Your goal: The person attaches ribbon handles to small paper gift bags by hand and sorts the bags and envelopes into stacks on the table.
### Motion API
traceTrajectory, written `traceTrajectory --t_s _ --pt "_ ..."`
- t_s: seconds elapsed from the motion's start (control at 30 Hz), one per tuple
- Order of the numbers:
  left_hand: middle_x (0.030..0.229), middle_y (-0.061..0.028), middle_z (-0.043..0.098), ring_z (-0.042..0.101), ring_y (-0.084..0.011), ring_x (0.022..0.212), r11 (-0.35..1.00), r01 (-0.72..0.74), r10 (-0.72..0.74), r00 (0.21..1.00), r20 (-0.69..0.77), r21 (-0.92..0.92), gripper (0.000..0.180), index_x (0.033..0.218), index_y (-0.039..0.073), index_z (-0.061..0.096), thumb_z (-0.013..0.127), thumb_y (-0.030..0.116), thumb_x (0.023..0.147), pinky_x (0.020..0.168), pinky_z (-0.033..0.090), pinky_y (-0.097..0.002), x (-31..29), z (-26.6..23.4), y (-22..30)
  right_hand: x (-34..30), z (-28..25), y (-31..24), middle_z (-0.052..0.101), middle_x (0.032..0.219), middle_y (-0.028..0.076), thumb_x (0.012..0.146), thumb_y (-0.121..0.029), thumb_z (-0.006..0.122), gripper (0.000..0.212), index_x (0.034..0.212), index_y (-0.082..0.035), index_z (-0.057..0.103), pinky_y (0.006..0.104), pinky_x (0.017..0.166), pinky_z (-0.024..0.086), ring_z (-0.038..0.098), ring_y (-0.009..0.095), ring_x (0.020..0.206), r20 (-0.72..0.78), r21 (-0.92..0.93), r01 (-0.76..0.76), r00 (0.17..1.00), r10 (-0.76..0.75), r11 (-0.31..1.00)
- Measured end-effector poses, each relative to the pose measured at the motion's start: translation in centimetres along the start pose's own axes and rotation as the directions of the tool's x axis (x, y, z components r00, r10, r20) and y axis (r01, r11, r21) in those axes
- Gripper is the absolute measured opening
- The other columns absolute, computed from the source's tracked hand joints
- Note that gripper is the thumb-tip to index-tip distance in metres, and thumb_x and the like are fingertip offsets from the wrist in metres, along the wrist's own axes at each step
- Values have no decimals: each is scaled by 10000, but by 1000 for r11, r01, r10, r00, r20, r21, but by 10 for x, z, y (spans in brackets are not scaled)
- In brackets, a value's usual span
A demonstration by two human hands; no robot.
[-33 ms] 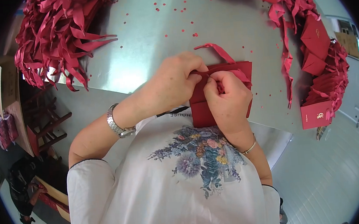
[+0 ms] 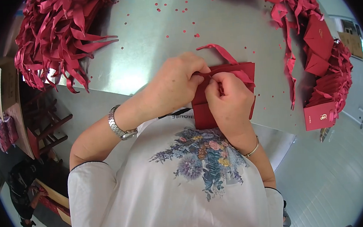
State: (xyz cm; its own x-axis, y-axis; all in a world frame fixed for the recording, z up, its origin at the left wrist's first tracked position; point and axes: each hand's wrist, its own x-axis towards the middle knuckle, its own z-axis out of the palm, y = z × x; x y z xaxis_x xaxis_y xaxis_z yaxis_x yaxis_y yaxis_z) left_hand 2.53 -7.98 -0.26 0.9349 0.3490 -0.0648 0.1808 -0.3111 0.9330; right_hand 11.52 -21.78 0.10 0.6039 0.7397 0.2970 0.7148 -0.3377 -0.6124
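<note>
While the red bag (image 2: 246, 72) is lying flat under both hands, its ribbon (image 2: 219, 50) is looping away from the person. The left hand (image 2: 175, 84) and right hand (image 2: 229, 99) are touching, both curled and pinching ribbon.

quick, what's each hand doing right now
Left hand: closed, pinching the red ribbon at the top of the red paper bag.
Right hand: closed, pinching the same ribbon, resting on the bag.

The person wears a white short-sleeved T-shirt (image 2: 170, 191) printed with a floral motif (image 2: 204, 160) in purple, pink and teal, a silver metal wristwatch (image 2: 118, 125) and a thin gold bangle (image 2: 252, 150).
</note>
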Motion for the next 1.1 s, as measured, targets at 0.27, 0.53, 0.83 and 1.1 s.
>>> traceTrajectory --t_s 0.27,0.53,0.83,1.1 --pt "827 -132 615 619 -275 758 984 -144 149 988 -45 108 69 867 -2 620 612 -37 809 672 492 -339 22 -4 18 24 -10 5 611 731 158 832 -75 612 74 790 -40 563 443 565 499 613 361 656 47 -37 -55 997 57 998" --pt "885 -54 671 625 -99 737 859 413 -324 897 301 -304 186 999 -3 689 570 134 955 550 536 -252 20 -15 1 -8 -2 1 660 801 122 853 -121 633 39 870 -86 630 428 610 527 658 324 729 -22 184 -143 989 150 972" --pt "947 -98 689 667 -144 779 966 102 -239 709 663 239 225 1022 33 710 602 25 825 566 542 -312 58 -41 21 -17 5 2 660 797 101 822 -105 671 71 865 -66 630 391 565 529 661 283 683 -30 35 78 997 -77 996" --pt "932 -125 641 620 -298 913 890 -408 187 733 654 202 93 869 17 657 595 33 801 793 502 -382 55 -34 17 -22 -1 3 639 761 77 817 -104 680 77 833 -74 610 362 520 515 644 250 628 -35 -103 202 978 -206 974"
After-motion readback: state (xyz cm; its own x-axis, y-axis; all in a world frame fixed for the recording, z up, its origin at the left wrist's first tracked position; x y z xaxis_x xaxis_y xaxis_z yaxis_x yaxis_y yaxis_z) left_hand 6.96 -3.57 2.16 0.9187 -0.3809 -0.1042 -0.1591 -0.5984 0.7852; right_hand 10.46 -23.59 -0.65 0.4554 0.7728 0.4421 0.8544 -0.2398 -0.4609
